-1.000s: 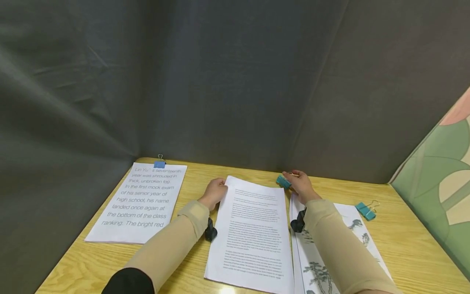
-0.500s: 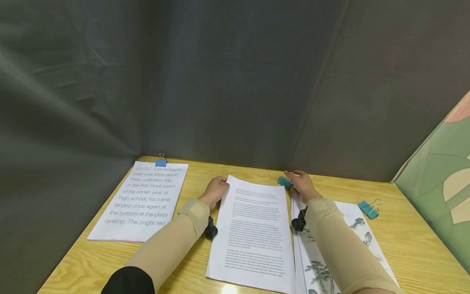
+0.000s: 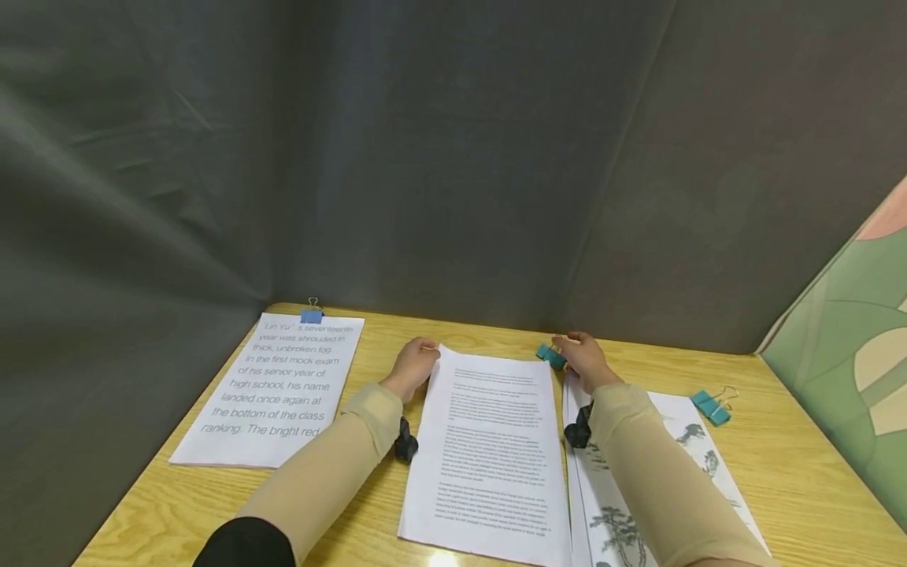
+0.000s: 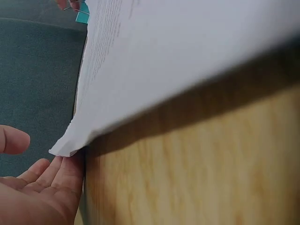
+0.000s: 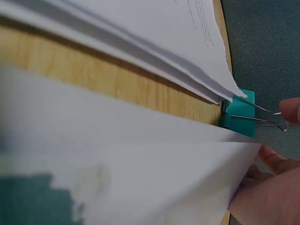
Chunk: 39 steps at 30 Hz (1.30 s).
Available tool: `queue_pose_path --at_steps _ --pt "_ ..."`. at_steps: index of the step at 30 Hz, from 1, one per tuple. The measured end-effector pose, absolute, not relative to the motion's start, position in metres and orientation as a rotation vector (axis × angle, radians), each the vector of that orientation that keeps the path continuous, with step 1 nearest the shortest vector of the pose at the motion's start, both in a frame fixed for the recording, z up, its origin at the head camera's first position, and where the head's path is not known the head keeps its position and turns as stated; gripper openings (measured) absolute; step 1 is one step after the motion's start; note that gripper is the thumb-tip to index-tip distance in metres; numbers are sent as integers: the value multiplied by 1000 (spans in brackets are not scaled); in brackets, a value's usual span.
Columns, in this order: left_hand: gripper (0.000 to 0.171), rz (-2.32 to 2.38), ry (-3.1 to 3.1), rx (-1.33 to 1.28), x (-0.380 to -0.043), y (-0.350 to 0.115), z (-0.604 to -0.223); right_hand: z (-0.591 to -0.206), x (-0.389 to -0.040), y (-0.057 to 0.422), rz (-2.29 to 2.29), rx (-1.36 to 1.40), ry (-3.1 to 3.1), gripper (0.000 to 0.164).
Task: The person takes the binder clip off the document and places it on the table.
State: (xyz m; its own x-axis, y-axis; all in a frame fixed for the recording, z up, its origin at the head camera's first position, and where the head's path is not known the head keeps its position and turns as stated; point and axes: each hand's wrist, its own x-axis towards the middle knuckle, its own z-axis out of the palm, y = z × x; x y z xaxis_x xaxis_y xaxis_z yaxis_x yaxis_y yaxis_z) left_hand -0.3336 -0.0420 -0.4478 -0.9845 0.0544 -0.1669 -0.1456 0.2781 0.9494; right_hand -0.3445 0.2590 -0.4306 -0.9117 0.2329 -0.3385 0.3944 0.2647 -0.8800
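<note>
At nine o'clock, the blue clip presumably keeps the large-print stack together. Under the eleven o'clock corner of the small-print stack, your left hand lays straight fingers, unpinched, apparently propping it off the table. At one, a fingertip of your right hand meets the handle of the teal clip; I can't tell whether you're pinching it. Picture sheets lie at three, the spare clip at their top-right corner, likely kept within reach.

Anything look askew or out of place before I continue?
Yes: the middle stack looks unsquared; its layers gape beside the clip at the right hand. Its far left corner is raised on the left hand, and the picture sheet rides up against the right hand.
</note>
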Motion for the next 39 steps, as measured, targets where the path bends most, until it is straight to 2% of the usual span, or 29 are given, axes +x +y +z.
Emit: queue_pose_path --at_steps 12,39 --pt "43 1841 2357 -80 -331 -43 -446 -422 -343 260 -1524 510 2492 66" --pt "44 1906 2303 -92 -329 -47 -448 -418 -336 264 -1384 465 2527 73"
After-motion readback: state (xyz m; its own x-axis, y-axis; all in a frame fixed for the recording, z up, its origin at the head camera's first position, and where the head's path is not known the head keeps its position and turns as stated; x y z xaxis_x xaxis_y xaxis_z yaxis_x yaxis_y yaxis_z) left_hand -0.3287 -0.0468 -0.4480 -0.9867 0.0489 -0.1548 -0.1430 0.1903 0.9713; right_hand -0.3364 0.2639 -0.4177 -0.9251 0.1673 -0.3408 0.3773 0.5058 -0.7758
